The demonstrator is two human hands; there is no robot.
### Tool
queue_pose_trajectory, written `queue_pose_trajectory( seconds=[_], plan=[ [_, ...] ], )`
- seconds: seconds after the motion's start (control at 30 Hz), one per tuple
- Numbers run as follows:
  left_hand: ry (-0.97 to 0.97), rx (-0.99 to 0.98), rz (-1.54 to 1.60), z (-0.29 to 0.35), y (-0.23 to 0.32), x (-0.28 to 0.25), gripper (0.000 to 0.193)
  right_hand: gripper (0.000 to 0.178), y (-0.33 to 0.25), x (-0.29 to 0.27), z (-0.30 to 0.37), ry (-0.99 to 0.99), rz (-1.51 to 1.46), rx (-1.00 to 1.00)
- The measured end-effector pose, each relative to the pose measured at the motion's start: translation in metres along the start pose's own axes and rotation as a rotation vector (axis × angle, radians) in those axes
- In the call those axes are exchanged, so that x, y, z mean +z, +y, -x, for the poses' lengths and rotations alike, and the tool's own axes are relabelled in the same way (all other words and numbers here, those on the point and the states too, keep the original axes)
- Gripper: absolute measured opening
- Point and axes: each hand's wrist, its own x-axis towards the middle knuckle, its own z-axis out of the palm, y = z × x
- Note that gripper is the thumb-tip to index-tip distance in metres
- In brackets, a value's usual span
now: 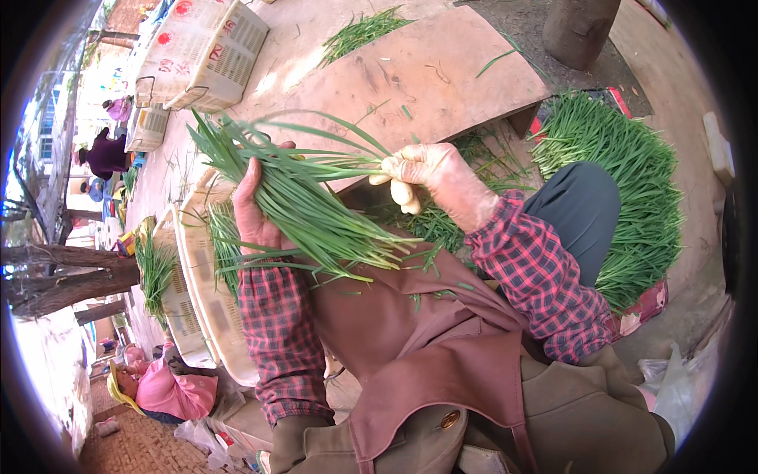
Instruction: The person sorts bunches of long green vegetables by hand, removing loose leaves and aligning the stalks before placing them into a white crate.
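Note:
Across my left hand [254, 217] lies a loose bunch of long green garlic chives [320, 209], held under my thumb with the pale cut ends pointing right. My right hand [446, 178], with pale covers on its fingertips, pinches the ends of a few chive stalks [357, 169]. Those stalks stretch from the bunch toward my right fingers, and some leaves arch above. Loose bits of chive rest on the brown apron [363, 316] over my lap.
A low wooden board [442, 67] stands ahead, scattered with scraps. At my right is a big heap of chives [632, 189]. Pale plastic crates [201, 268] with chives stand at left, more stacked crates [225, 59] farther off. Another person in pink [178, 395] sits at lower left.

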Motion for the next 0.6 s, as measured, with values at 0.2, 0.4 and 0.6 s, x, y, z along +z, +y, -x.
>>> queue_pose_trajectory(
  seconds=[0.2,0.4,0.6],
  plan=[
    [-0.024,0.035,0.054,-0.001,0.000,-0.005,0.033,0.019,0.022,0.006,-0.001,0.095,0.183,-0.078],
    [0.043,0.052,0.081,-0.004,-0.003,-0.006,0.026,0.022,0.024,0.042,0.018,0.137,0.480,-0.432],
    [-0.032,0.065,0.089,-0.009,0.000,-0.006,0.022,0.020,0.041,0.045,0.020,0.326,1.673,-0.916]
  ],
)
